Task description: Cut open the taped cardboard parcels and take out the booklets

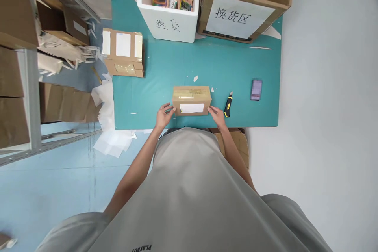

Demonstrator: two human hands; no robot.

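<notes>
A small taped cardboard box point(191, 91) with a white label on its front face sits near the front edge of the green table. At its left end, my left hand point(164, 116) grips the lower corner with the fingertips. My right hand point(217, 117) holds the opposite corner in the same way, so the box is between both hands. Just right of my right hand lies a black and yellow utility knife point(228, 105), its blade tip showing. Small white paper scraps point(195, 78) lie behind the box.
A larger taped carton point(124, 65) stands at the table's left edge. At the back are a white foam bin point(174, 27) and an open cardboard box point(203, 27), both holding packaged goods. A blurred phone-like object point(256, 89) lies right. Shelving point(34, 71) with cartons stands left.
</notes>
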